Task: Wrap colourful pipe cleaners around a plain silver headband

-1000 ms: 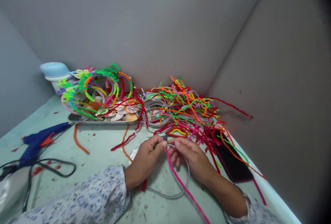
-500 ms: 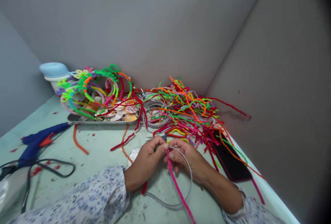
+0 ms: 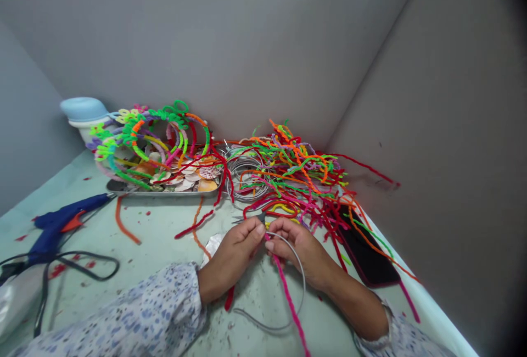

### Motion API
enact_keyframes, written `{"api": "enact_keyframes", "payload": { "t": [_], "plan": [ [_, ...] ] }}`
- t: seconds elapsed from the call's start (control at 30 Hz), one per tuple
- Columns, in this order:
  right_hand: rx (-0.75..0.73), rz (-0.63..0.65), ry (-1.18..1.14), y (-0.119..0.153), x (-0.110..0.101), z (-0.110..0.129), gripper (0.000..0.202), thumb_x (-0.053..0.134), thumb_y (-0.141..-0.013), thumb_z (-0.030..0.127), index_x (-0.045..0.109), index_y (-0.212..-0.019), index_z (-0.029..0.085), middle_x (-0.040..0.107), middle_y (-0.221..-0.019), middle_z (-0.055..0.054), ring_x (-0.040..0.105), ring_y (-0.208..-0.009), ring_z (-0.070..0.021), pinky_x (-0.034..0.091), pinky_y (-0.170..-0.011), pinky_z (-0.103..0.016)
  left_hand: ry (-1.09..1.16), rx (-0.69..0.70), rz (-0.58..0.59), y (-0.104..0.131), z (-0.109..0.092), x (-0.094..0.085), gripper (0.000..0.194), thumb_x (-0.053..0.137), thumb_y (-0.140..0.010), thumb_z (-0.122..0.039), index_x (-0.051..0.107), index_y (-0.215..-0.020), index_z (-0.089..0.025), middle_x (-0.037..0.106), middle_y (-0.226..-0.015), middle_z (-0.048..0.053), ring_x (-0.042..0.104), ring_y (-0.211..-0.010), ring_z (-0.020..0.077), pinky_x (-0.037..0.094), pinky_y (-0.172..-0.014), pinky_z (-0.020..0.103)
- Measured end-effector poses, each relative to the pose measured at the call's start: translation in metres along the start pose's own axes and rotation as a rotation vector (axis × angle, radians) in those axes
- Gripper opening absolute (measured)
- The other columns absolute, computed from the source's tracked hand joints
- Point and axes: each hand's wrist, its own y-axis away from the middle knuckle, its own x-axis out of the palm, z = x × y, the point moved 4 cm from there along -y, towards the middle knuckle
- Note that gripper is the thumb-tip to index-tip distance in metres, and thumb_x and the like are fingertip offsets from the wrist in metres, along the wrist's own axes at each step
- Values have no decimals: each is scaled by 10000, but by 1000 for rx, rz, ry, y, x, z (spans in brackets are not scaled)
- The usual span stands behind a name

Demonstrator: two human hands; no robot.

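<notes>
My left hand [image 3: 239, 250] is closed, thumb and fingers pinching the top of a pink pipe cleaner [image 3: 288, 296] at a grey wire [image 3: 303, 285]. Close beside it, my right hand [image 3: 298, 250] is closed too, its thumb and forefinger at the pink pipe cleaner and the wire. From the hands the wire curves down in an open loop, and the pipe cleaner hangs toward the lower edge. Just beyond the fingertips lie scissors [image 3: 284, 208] with red and yellow handles.
Behind are a metal tray [image 3: 177, 194] of shells and colourful rings, coiled wire [image 3: 247, 173] and a pipe-cleaner heap [image 3: 304, 162]. A blue glue gun [image 3: 53, 230] with a cable lies left, a phone [image 3: 370, 258] right, a blue-lidded container [image 3: 84, 112] back left.
The pink pipe cleaner's upper part has shifted slightly right below my fingers. My right thumb has moved a little closer to it. The wire loop has barely moved.
</notes>
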Motion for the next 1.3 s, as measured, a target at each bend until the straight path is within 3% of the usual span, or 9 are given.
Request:
{"api": "enact_keyframes", "payload": {
  "t": [0.17,0.5,0.87,1.1,1.3],
  "plan": [
    [-53,-57,98,-1,-1,4,229,695,-721,327,554,-810,170,508,-608,58,442,-518,-72,358,-496,-201,42,14,25,-1,2,0,357,443,-878,-469,397,-664,-188,320,-545,-68,272,-468,75,209,-424,195],
    [-98,-29,183,-3,-8,3,224,682,-749,363,613,-822,163,549,-666,27,474,-570,-94,378,-536,-221,107,-56,71,-4,10,-1,339,472,-859,-475,440,-688,-184,333,-526,-69,254,-450,70,182,-411,187],
    [-224,-41,413,0,-10,15,107,604,-813,257,652,-839,165,654,-754,-18,570,-665,-135,451,-619,-249,197,-147,145,-4,4,0,315,515,-827,-471,494,-711,-179,327,-509,-80,213,-400,55,154,-362,182],
    [-450,-72,728,4,-12,28,89,580,-831,171,666,-852,178,654,-796,-31,593,-703,-139,461,-652,-249,192,-188,238,-5,3,-3,304,530,-815,-461,500,-717,-175,320,-510,-88,204,-395,51,154,-350,168],
    [-677,-8,918,7,-10,35,116,551,-860,161,663,-881,183,639,-749,-41,578,-691,-149,447,-623,-247,192,-261,357,-7,1,-6,303,549,-806,-462,514,-732,-170,329,-508,-90,184,-398,51,144,-344,170]
  ]
}}
